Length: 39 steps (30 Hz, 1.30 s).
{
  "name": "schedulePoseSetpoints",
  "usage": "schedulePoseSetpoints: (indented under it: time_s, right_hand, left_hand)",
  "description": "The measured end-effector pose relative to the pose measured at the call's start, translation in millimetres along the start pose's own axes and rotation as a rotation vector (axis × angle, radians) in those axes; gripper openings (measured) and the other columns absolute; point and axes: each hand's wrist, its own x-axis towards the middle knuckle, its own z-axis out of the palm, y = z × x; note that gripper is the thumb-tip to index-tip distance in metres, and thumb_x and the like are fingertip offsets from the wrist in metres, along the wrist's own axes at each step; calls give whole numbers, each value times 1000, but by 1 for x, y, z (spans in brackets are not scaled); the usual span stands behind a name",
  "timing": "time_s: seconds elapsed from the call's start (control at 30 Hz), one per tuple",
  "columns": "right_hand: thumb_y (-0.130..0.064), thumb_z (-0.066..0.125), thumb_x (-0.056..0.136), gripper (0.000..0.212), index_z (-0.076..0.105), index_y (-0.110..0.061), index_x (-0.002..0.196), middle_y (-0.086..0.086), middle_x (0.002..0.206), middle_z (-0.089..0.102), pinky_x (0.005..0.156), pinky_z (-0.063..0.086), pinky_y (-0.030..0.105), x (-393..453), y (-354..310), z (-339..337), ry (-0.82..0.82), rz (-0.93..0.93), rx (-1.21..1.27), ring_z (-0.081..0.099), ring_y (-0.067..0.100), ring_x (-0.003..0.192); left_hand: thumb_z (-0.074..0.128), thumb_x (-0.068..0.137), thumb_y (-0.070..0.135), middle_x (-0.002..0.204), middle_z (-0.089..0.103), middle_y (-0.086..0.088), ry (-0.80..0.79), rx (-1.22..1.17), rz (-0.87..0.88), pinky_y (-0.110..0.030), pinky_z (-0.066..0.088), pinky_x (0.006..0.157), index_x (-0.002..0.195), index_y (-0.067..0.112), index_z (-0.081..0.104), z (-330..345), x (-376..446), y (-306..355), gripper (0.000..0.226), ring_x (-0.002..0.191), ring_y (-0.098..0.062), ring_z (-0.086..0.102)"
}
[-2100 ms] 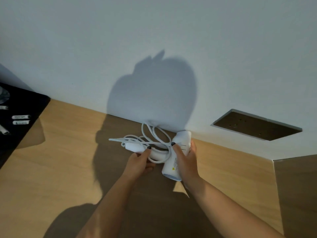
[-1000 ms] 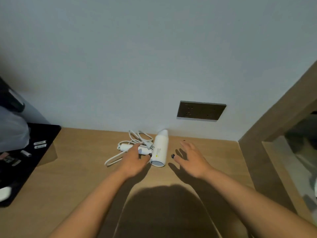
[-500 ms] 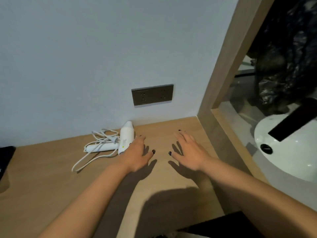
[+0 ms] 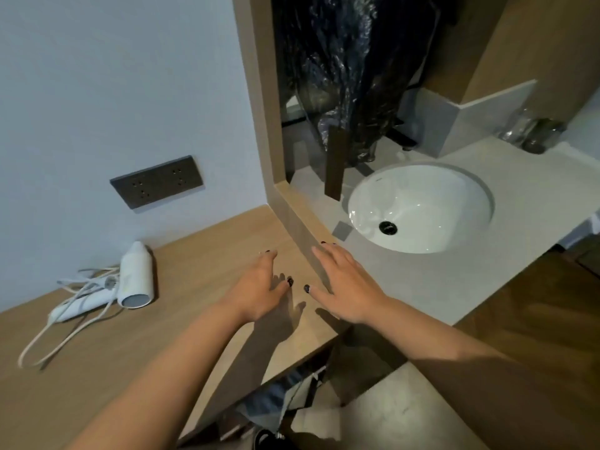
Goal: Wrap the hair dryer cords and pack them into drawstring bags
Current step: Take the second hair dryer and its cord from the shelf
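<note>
A white hair dryer [image 4: 135, 275] lies on the wooden counter [image 4: 107, 355] at the left, its barrel mouth facing me. Its white cord [image 4: 61, 332] is loosely tangled beside the handle and trails off to the lower left. My left hand [image 4: 259, 287] hovers over the counter to the right of the dryer, fingers spread, holding nothing. My right hand [image 4: 344, 284] is beside it, over the wooden edge next to the sink top, also spread and empty. No drawstring bag is in view.
A dark socket plate [image 4: 157, 181] is set in the wall above the counter. A wooden post [image 4: 263, 102] separates the counter from a grey vanity top with a white sink [image 4: 422, 206]. Glasses [image 4: 532, 134] stand at the far right. A dark plastic-covered item [image 4: 350, 69] hangs behind the sink.
Both hands let go of the hair dryer and cord, which now lie on the counter. My view and both hands have swung right, toward the sink.
</note>
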Motion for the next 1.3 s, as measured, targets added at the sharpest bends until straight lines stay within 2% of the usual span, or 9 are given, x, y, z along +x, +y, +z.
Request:
schedulePoseSetpoints:
  time_s: [0.1, 0.23, 0.37, 0.47, 0.6, 0.7, 0.87, 1.0, 1.3]
  right_hand:
    - [-49, 46, 95, 76, 7, -21, 154, 3, 161, 9, 120, 13, 41, -39, 37, -10, 20, 23, 2, 4, 23, 149]
    - [-48, 43, 96, 76, 6, -19, 155, 5, 162, 6, 121, 11, 40, -95, 89, -23, 31, 84, 10, 1, 22, 149]
    - [-49, 44, 96, 74, 9, -19, 154, 6, 162, 10, 121, 12, 41, -147, 140, -35, 80, 160, 4, 4, 23, 149]
    - [-48, 46, 95, 75, 13, -17, 154, 8, 160, 14, 121, 14, 39, -184, 175, -42, 121, 231, 2, 8, 25, 148]
    - [-48, 48, 94, 76, 14, -15, 154, 5, 159, 18, 120, 13, 35, -232, 217, -49, 174, 341, 18, 10, 22, 148]
    - [-48, 47, 95, 77, 10, -16, 154, 3, 160, 15, 121, 13, 37, -267, 246, -52, 194, 448, 52, 8, 19, 149]
    - [-50, 43, 96, 78, 5, -16, 155, 2, 162, 6, 121, 8, 35, -318, 289, -54, 188, 641, 45, 1, 20, 149]
    - [-51, 42, 97, 76, 10, -14, 154, 4, 162, 8, 119, 8, 33, -351, 316, -55, 205, 753, 35, 2, 21, 149]
    - [-50, 43, 97, 76, 12, -12, 154, 6, 161, 10, 119, 11, 35, -378, 388, -67, 173, 968, 62, 3, 23, 149]
  left_hand:
    - [52, 98, 32, 160, 22, -8, -21, -13, 66, -29, 18, 116, 153, 11, 17, 26, -6, 47, 69, 147, -21, 21]
    - [57, 95, 28, 150, 38, -6, -32, -34, 179, -31, 28, 111, 146, 16, 31, 67, -9, 106, 58, 138, -23, 36]
    - [53, 97, 34, 161, 19, -8, -58, 31, 212, -36, 15, 120, 154, 12, 16, 113, -5, 162, 71, 149, -23, 16]
    - [53, 97, 37, 160, 21, -7, -106, 61, 290, -41, 19, 121, 154, 13, 16, 143, -4, 204, 72, 148, -22, 17]
    - [50, 99, 37, 163, 13, -6, -197, 120, 383, -36, 13, 121, 154, 12, 14, 178, 1, 253, 71, 150, -20, 8]
    - [52, 98, 36, 162, 15, -10, -276, 138, 446, -36, 14, 122, 154, 10, 15, 202, 6, 288, 72, 150, -22, 10]
    - [52, 98, 34, 162, 14, -10, -385, 228, 579, -33, 11, 121, 154, 9, 14, 236, 17, 339, 72, 151, -20, 3]
    - [52, 98, 36, 163, 12, -8, -499, 296, 637, -36, 13, 121, 154, 11, 17, 261, 30, 373, 71, 151, -19, 1]
    - [49, 99, 39, 163, 13, -7, -645, 352, 746, -35, 13, 121, 154, 12, 16, 313, 71, 448, 69, 151, -18, 3]
